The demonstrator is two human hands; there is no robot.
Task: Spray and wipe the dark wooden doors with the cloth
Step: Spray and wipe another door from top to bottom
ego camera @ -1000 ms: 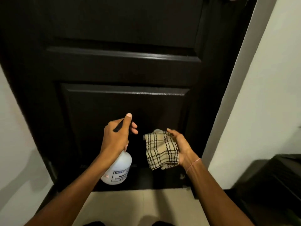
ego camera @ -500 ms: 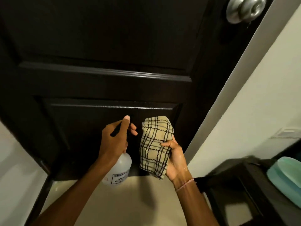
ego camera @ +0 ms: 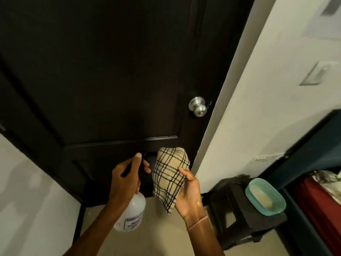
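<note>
Across 9 to 12 o'clock: dark wooden door, panelled. At its 3 o'clock edge: silver knob. At 6 o'clock: left hand, curled round the neck of a white spray bottle, one finger raised over the spray head, bottle body hanging below the wrist. Just at 3 o'clock of it: right hand, palm up, gripping a bunched checked cloth in front of the lower door panel; contact with door not discernible. At 4 o'clock: black stool bearing a teal container. At 2 o'clock: white wall.
</note>
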